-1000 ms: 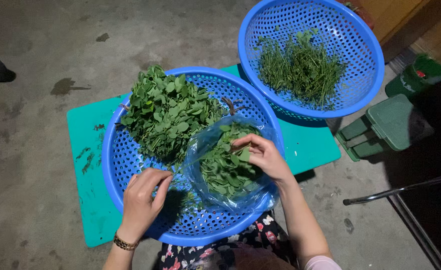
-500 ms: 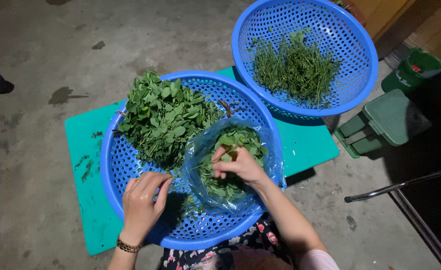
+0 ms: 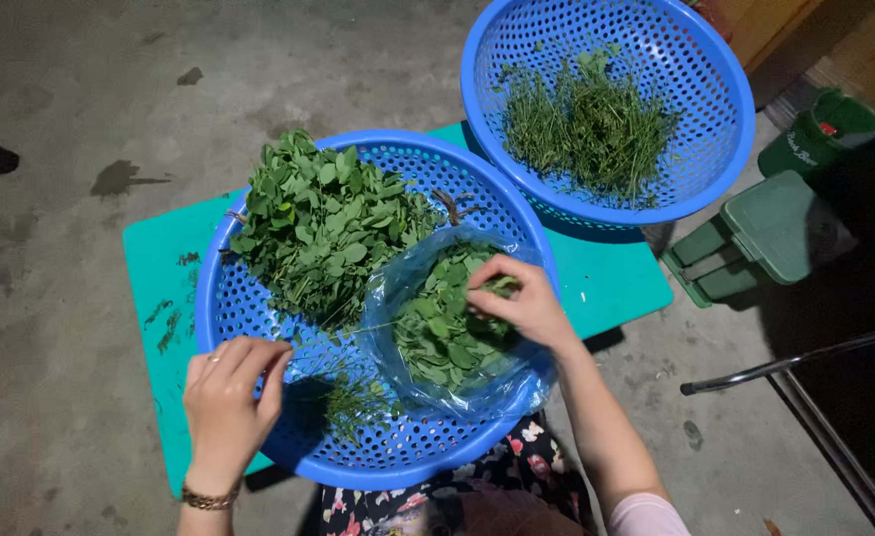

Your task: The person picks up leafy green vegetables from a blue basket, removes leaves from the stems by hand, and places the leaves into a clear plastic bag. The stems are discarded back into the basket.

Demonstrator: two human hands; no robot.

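Two blue baskets sit on a teal mat [image 3: 606, 288], listed from largest thing to smallest:
- Near perforated basket [image 3: 259, 328]: holds a pile of leafy sprigs [image 3: 323, 233] and a clear plastic bag [image 3: 398, 298] of picked leaves [image 3: 437, 337].
- Far basket [image 3: 725, 109]: bare green stems [image 3: 586, 124].
- Right hand [image 3: 522, 303]: inside the bag, fingers pinching leaves.
- Left hand [image 3: 229, 397]: curled at the near basket's rim, holding a thin stripped stem [image 3: 343, 397].

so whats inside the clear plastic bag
Plucked green leaves fill the clear plastic bag; the right hand reaches in, covering some. The bag's bottom is hidden beneath the leaves.
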